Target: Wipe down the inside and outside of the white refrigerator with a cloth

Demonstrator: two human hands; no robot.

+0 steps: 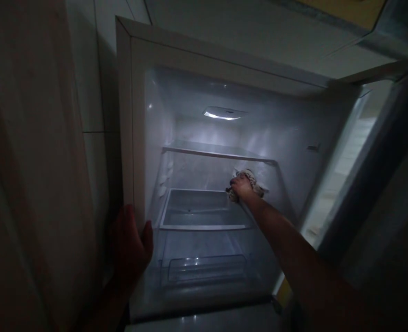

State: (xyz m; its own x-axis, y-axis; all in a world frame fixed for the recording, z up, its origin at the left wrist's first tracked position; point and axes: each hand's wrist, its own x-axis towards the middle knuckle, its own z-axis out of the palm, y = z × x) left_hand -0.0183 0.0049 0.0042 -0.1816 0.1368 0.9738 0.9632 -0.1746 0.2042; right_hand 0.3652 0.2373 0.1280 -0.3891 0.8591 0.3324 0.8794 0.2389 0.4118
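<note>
My right hand [242, 184] reaches deep into a refrigerator [126, 115], closed on a crumpled, dark-patterned light cloth [248, 174]. The cloth bunches around the fingers near the back right, between the upper glass shelf [221, 151] and the lower shelf [204, 227]. At the refrigerator's left front edge is my left hand [131, 244], its thumb on the front face and its fingers round the outer side. Shadow hides part of those fingers.
A lit lamp [222, 114] is set in the ceiling of the compartment. Below the shelves sits a clear drawer [207, 268]. The opened door [369, 170] stands at the right, and a tiled wall [86, 92] is close on the left.
</note>
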